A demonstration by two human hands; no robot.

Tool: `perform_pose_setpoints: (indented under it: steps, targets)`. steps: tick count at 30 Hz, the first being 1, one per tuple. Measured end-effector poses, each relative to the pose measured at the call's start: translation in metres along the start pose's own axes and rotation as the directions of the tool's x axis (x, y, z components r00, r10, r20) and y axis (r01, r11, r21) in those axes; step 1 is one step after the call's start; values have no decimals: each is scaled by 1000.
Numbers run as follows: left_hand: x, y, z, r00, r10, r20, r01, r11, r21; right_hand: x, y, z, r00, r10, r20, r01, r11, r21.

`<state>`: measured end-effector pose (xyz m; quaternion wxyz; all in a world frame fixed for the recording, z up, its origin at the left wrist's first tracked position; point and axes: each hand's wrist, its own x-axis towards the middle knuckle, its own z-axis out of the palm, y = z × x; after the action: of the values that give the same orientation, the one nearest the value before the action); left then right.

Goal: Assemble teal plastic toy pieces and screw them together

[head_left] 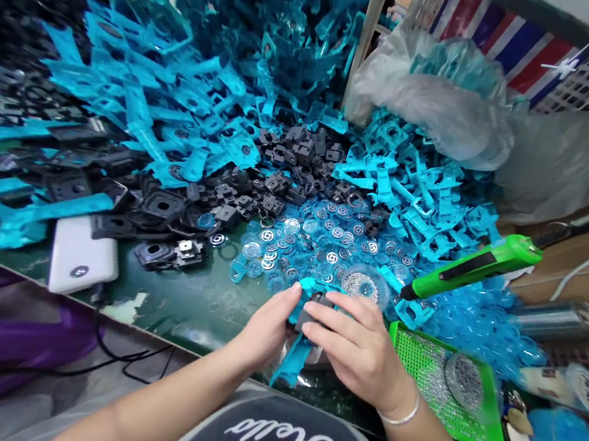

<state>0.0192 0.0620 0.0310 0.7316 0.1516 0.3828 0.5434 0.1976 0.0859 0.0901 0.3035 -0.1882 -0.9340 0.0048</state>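
- Over a green-topped workbench [182,303], seen from the head camera, the person's left hand [267,326] is curling around a turquoise plastic part [293,361], fingers closing on its upper end.
- Their right hand [357,346] is pressing a dark grey piece [309,313] against that part, fingers lying together and nearly meeting the left hand. The fingers are hiding much of the join, so the fit is hard to judge.
- A silver bracelet [398,414] is circling the right wrist.
- Just beyond the hands, clear blue discs with silver spirals [318,244] are lying heaped, running into black plastic parts [218,199] and turquoise parts [134,93].
- To the right, a green perforated tray [440,383] is holding a round dish of silver glitter [463,379], and a green pen-shaped tool [477,268] is lying across loose blue rings [480,329].
- At the bottom, white script lettering [279,434] is showing on the person's dark top, upside down and possibly reading "Hello".
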Motion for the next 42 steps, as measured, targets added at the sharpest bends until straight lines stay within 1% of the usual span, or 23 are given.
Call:
perform_pose_setpoints:
  steps: [3,4,5,6,7,8,10,12,15,19,21,23,24,25,27,28,29,30,32,34,38,40,42]
  targets:
    - [1,12,-2,995,-98,15,95,987,130,3,0,-14,992,-49,119,39,996,82]
    - [2,16,-2,996,-89,22,84,982,170,4,0,-16,987,-43,158,26,994,104]
    - [2,18,-1,999,-37,16,32,977,210,4,0,-17,986,-15,166,-5,993,120]
    - [2,19,0,998,56,-2,-53,964,260,3,-1,-15,989,40,140,-58,990,129]
    - [1,20,3,986,163,-20,-149,937,316,3,-2,-12,989,122,78,-131,983,131]
    - [0,21,5,965,259,-31,-230,901,369,2,-3,-8,976,219,-4,-217,967,131]
    - [-2,23,11,925,380,-22,-329,827,456,1,-6,3,905,401,-143,-383,913,140]
    - [-3,25,15,898,440,8,-383,771,509,1,-10,14,848,499,-177,-481,866,139]
    - [-3,31,18,872,487,45,-425,710,561,4,-14,24,825,525,-209,-508,851,133]
    - [-2,31,21,888,457,45,-403,728,555,8,-20,25,814,495,-304,-488,867,106]
    - [-3,28,23,877,480,34,-413,714,566,10,-24,23,776,536,-332,-523,841,134]
    - [-2,25,26,852,523,17,-430,683,590,11,-27,21,727,583,-361,-567,808,162]
    - [-1,24,27,844,536,10,-434,672,600,11,-28,20,725,576,-379,-564,811,155]
    - [0,23,28,843,538,10,-433,668,605,10,-27,19,752,531,-390,-527,840,128]
    - [3,25,26,868,495,40,-420,688,592,7,-23,16,866,362,-345,-364,929,60]
    - [4,27,24,887,456,72,-410,706,577,5,-19,13,919,272,-287,-268,962,53]
    - [4,29,22,904,413,109,-398,724,563,3,-14,9,955,198,-221,-186,980,77]
    - [4,30,20,919,366,146,-383,743,549,2,-10,6,975,152,-160,-133,983,125]
    - [3,29,15,938,277,210,-347,775,528,-1,-2,0,988,133,-79,-112,966,234]
    - [2,24,10,939,251,237,-340,786,516,-2,3,-3,990,138,-36,-122,950,288]
    - [1,8,6,900,362,243,-434,797,420,-4,4,2,974,223,43,-227,950,214]
    - [1,4,8,900,349,262,-421,851,314,-7,1,5,961,273,51,-277,934,226]
    - [-1,3,14,928,289,235,-339,916,212,-9,-4,6,946,325,-3,-310,903,297]
